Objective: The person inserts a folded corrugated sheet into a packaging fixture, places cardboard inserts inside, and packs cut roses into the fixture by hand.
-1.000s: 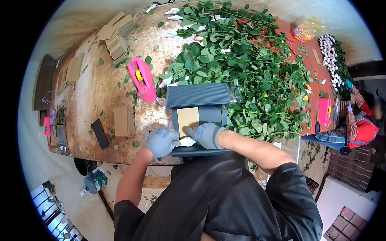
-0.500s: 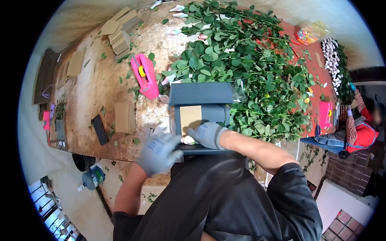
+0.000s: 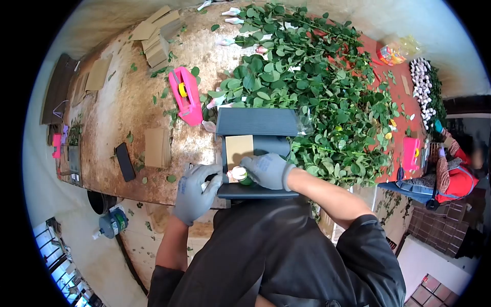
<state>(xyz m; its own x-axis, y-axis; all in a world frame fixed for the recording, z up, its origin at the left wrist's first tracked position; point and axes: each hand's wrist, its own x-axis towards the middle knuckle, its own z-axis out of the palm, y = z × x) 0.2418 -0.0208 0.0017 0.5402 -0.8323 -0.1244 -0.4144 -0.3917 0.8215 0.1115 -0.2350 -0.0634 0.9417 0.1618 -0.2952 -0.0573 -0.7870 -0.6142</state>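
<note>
My right hand (image 3: 269, 171), in a grey glove, is closed round a pale rose (image 3: 238, 173) just below its head. The bloom lies over the lower end of a brown cardboard piece (image 3: 239, 148), on a dark ridged stand (image 3: 255, 121). To the left of the bloom is my left hand (image 3: 196, 193), also gloved, its thumb and fingers curled together. Something small and whitish shows at these fingers, too small to name. The rose's stem is hidden behind my right hand.
Leafy rose stems (image 3: 317, 92) are heaped behind and right of the stand. A pink tape dispenser (image 3: 187, 97), a cardboard stack (image 3: 157, 147) and a black phone (image 3: 125, 162) lie on the left. A co-worker in red (image 3: 460, 176) is at the far right.
My left hand has gone from blurred, with fingers reaching toward the bloom, to curled together slightly further left. The bloom sits a little higher, more of it showing. The right hand stays closed.
</note>
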